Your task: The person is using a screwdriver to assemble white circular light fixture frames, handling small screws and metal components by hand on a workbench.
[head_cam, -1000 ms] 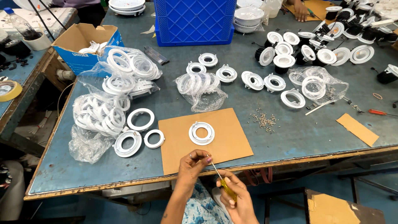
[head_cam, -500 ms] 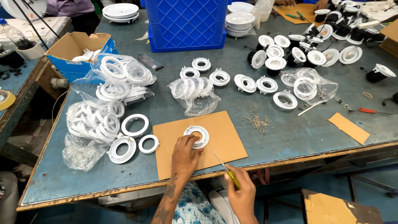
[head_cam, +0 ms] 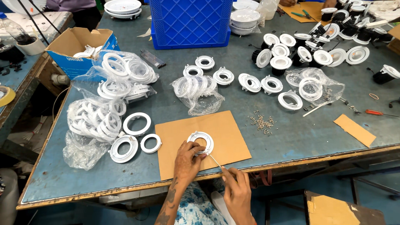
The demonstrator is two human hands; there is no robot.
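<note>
Hands have closed in: left hand now pins the white ring on the cardboard sheet — right hand, gripping the screwdriver, has brought its tip up to it.

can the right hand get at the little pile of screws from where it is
Probably yes: the right hand holds a screwdriver, but only bare table lies between it and the screws.

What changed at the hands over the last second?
The left hand moved forward onto the cardboard sheet and took hold of the white ring. The right hand brought the screwdriver tip up toward it. The ring stayed in place, as did the screws and bagged rings.
</note>
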